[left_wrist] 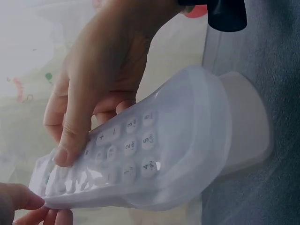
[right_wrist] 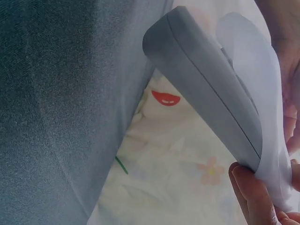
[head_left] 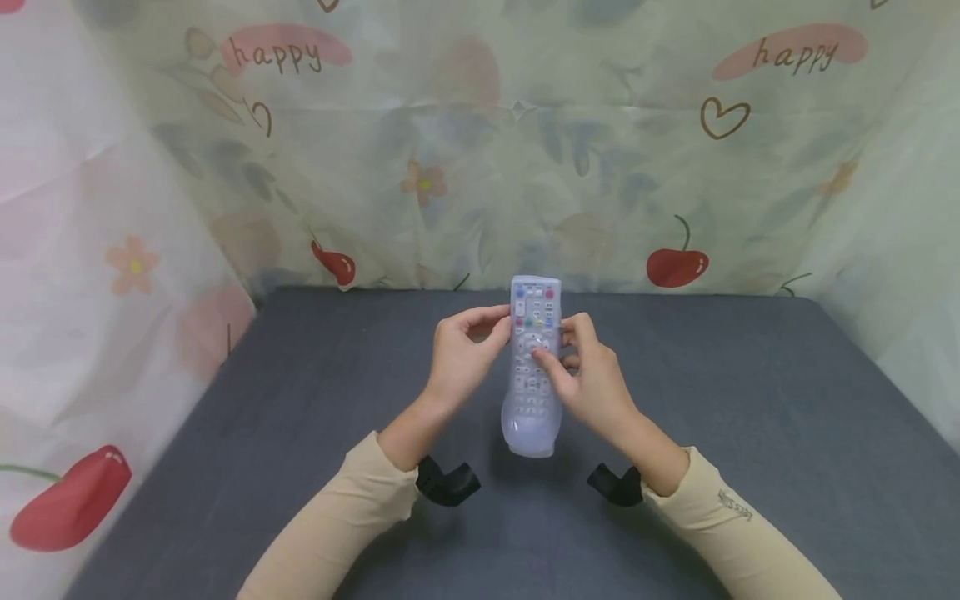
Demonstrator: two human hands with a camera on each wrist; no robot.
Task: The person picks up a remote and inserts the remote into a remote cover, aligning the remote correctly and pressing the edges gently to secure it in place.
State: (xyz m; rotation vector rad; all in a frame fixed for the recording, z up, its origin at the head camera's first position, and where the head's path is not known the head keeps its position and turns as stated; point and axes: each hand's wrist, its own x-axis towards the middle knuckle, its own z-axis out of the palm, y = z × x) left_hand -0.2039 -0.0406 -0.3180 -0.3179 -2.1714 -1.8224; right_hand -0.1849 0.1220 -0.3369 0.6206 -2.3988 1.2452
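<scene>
Both hands (head_left: pixel 525 367) pinch remote (head_left: pixel 534 333) edges above table (head_left: pixel 750 417).

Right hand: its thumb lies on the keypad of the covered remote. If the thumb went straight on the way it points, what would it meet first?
Probably the left hand. The right hand points its thumb leftward across the remote, whose far edge the left fingers grip. Depth is unclear, so it might pass just in front of them.
</scene>
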